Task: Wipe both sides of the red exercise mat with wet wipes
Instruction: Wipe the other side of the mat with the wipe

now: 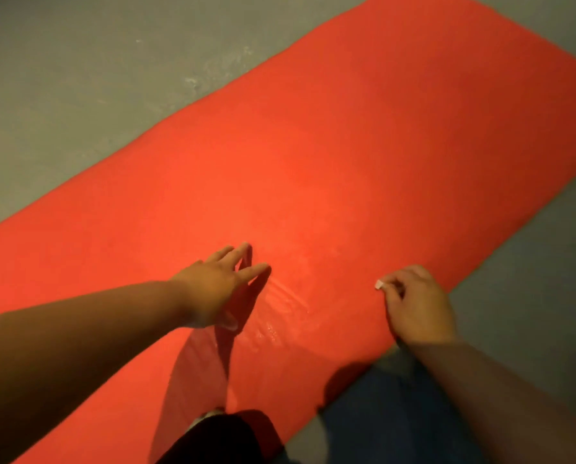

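A long red foam exercise mat (346,155) lies flat on the grey concrete floor (79,78), running on a slant from the lower left of the head view to the upper right. Its upper face shows, and a patch of wet, shiny streaks (281,299) marks the surface between the person's two hands.

The left hand (221,286) reaches out over the middle of the mat with its fingers straight and slightly spread, holding nothing. Its shadow falls on the mat just beneath it, and the view does not show whether the fingertips touch the surface.

The right hand (417,306) is near the mat's right-hand long edge, knuckles up and fingers curled under. A small pale bit (378,284) shows at its fingertips; it is too small to tell whether it is a nail or a scrap of wipe, so what this hand grips, if anything, cannot be told.

At the bottom of the view, dark blue fabric (397,416) lies by the mat's edge and a black shape (219,437) rests on the mat
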The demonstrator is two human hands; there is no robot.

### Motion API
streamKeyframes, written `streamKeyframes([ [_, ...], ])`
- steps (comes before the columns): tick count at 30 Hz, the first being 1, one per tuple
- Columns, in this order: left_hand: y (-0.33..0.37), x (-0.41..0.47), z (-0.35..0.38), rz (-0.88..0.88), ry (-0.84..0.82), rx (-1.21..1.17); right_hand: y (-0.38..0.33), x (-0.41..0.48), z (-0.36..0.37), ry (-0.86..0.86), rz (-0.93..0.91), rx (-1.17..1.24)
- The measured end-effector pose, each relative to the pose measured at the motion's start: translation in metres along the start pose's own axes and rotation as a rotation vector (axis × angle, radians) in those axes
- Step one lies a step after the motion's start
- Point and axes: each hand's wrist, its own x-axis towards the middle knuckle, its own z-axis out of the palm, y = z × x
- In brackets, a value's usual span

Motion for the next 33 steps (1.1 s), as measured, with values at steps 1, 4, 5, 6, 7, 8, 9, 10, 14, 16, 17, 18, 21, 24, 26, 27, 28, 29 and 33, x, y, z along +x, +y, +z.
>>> streamKeyframes([
  [1, 0.006, 0.008, -0.005, 0.011, -0.002, -0.024, -0.002, -0.004, 0.002, 0.044, 0.050, 0.000],
  [4, 0.037, 0.030, -0.014, 0.004, -0.048, -0.040, -0.035, -0.054, 0.038, -0.059, -0.132, 0.047],
  [5, 0.045, 0.034, -0.014, -0.018, -0.059, -0.027, -0.044, -0.075, 0.048, -0.147, -0.268, 0.047],
  [6, 0.048, 0.038, -0.013, -0.039, -0.064, -0.017, -0.048, -0.088, 0.052, -0.231, -0.393, 0.032],
  [7, 0.049, 0.040, -0.012, -0.054, -0.065, -0.014, -0.044, -0.091, 0.050, -0.303, -0.484, 0.023],
  [8, 0.050, 0.040, -0.012, -0.062, -0.071, -0.018, -0.033, -0.081, 0.043, -0.321, -0.534, 0.023],
  [9, 0.050, 0.041, -0.012, -0.066, -0.072, -0.024, -0.019, -0.065, 0.032, -0.277, -0.523, 0.023],
  [10, 0.049, 0.042, -0.012, -0.070, -0.071, -0.026, -0.005, -0.043, 0.018, -0.182, -0.419, 0.021],
  [14, 0.054, 0.042, -0.014, -0.096, -0.077, -0.005, 0.040, 0.029, -0.033, 0.109, 0.157, -0.018],
  [16, 0.056, 0.041, -0.016, -0.101, -0.079, 0.016, 0.025, 0.011, -0.019, 0.078, 0.087, -0.007],
  [17, 0.057, 0.040, -0.018, -0.102, -0.086, 0.030, 0.013, -0.011, -0.006, 0.044, -0.024, 0.016],
  [18, 0.060, 0.040, -0.020, -0.103, -0.103, 0.053, 0.001, -0.036, 0.007, -0.019, -0.142, 0.036],
  [21, 0.064, 0.041, -0.027, -0.094, -0.152, 0.175, -0.012, -0.077, 0.021, -0.269, -0.436, 0.070],
  [24, 0.051, 0.050, -0.056, 0.027, -0.125, 0.221, 0.030, -0.029, -0.004, -0.102, -0.274, 0.053],
  [26, 0.043, 0.056, -0.084, 0.107, -0.121, 0.187, 0.066, 0.013, -0.036, 0.051, 0.063, -0.001],
  [27, 0.042, 0.060, -0.097, 0.111, -0.119, 0.190, 0.077, 0.025, -0.049, 0.094, 0.150, -0.012],
  [28, 0.044, 0.066, -0.107, 0.097, -0.115, 0.208, 0.080, 0.030, -0.054, 0.107, 0.188, -0.019],
  [29, 0.051, 0.072, -0.116, 0.082, -0.113, 0.234, 0.074, 0.030, -0.053, 0.097, 0.193, -0.016],
  [33, 0.094, 0.091, -0.123, 0.093, -0.163, 0.346, 0.022, -0.019, -0.020, -0.191, -0.105, -0.024],
])
